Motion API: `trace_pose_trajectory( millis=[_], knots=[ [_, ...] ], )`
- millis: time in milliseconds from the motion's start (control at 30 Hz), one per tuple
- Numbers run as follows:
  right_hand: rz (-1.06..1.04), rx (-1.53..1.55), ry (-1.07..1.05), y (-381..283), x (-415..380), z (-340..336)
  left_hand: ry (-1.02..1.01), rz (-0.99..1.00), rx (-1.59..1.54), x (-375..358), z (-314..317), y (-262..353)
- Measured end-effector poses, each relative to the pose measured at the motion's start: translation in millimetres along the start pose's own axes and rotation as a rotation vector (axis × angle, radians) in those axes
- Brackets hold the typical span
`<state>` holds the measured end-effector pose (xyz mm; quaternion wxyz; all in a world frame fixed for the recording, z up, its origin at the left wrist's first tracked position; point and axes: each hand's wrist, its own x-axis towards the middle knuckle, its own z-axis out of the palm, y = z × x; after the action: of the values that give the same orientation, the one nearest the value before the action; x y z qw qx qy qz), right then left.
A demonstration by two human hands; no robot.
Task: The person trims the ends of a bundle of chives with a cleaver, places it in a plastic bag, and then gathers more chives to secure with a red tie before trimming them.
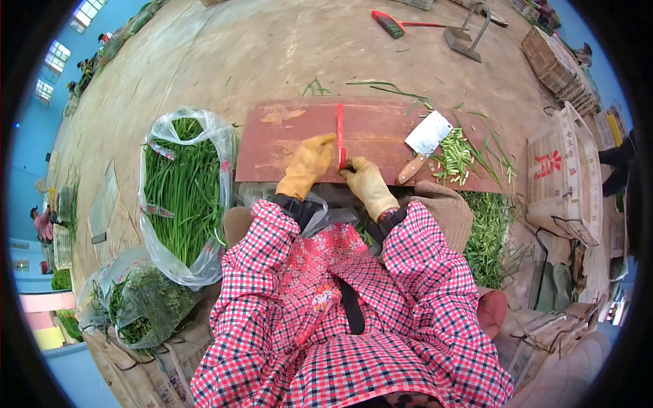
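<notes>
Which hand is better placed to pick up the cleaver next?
Probably the right hand: it is nearer the cleaver, whose wooden handle lies to its right. The left hand is farther off, across the red strip.

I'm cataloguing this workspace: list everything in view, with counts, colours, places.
board: 1, reddish-brown, centre
strip: 1, red, over the board
cleaver: 1, silver, brown handle, board's right side
cut stems: pile, pale green, right of cleaver
big bag: 1, clear, left of board
long greens: many, green, inside big bag
small bag: 1, clear, left, nearer than big bag
trimmings: heap, green, below board's right end
broom: 1, red and green, beyond board
dustpan: 1, grey, right of broom
crates: several, whitish, mostly right
people: several, mixed clothing, far edges
sleeves: 2, pink check, foreground
left hand: 1, yellow glove, left of strip
right hand: 1, cream glove, strip's lower end
</notes>
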<state>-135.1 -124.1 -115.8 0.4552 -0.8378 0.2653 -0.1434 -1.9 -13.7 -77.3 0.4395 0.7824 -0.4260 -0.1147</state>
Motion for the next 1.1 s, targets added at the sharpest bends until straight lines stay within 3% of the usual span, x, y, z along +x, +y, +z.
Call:
trace_pose_trajectory(
  millis=[33, 67, 167, 300, 367, 400, 500, 533, 567, 633, 700, 833, 933, 1100],
  knots=[
    [0.010, -0.018, -0.003, 16, 6, 7, -0.077, 0.036, 0.033, -2, 3, -3],
    [0.022, -0.039, -0.009, 18, 8, 8, -0.017, 0.221, 0.071, 0, 21, -28],
    [0.074, -0.273, -0.095, 7, 9, -2, -0.199, 0.226, 0.506, -3, 31, -29],
    [0.083, -0.397, -0.201, -8, 10, -18, -0.312, 0.178, 0.505, -2, 26, -24],
    [0.123, -0.550, -0.083, -2, 11, -25, -0.324, 0.189, 0.492, -1, 22, -27],
    [0.043, -0.571, 0.058, -3, 2, -31, -0.322, 0.161, 0.453, -1, 16, -19],
    [-0.110, -0.564, 0.336, -13, -27, -43, -0.068, 0.261, 0.265, 7, 22, -58],
    [-0.211, -0.375, 0.377, -20, -41, -43, 0.046, 0.249, 0.093, 9, 20, -63],
    [-0.097, -0.004, 0.211, -30, -55, -38, 0.065, 0.121, 0.024, 9, 10, -47],
    [0.020, 0.426, -0.190, -44, -67, -20, 0.099, -0.139, -0.117, 11, -13, 1],
    [0.050, 0.700, -0.298, -48, -75, 15, 0.178, -0.019, -0.191, 9, -17, 15],
    [0.202, 0.950, -0.524, -76, -91, 20, 0.160, -0.025, -0.294, -10, -33, 58],
    [0.188, 0.994, -0.532, -77, -95, 29, 0.115, -0.034, -0.432, -18, -35, 56],
    [0.136, 1.094, -0.565, -82, -102, 32, 0.166, -0.160, -0.982, -30, -32, 58]
  ],
)
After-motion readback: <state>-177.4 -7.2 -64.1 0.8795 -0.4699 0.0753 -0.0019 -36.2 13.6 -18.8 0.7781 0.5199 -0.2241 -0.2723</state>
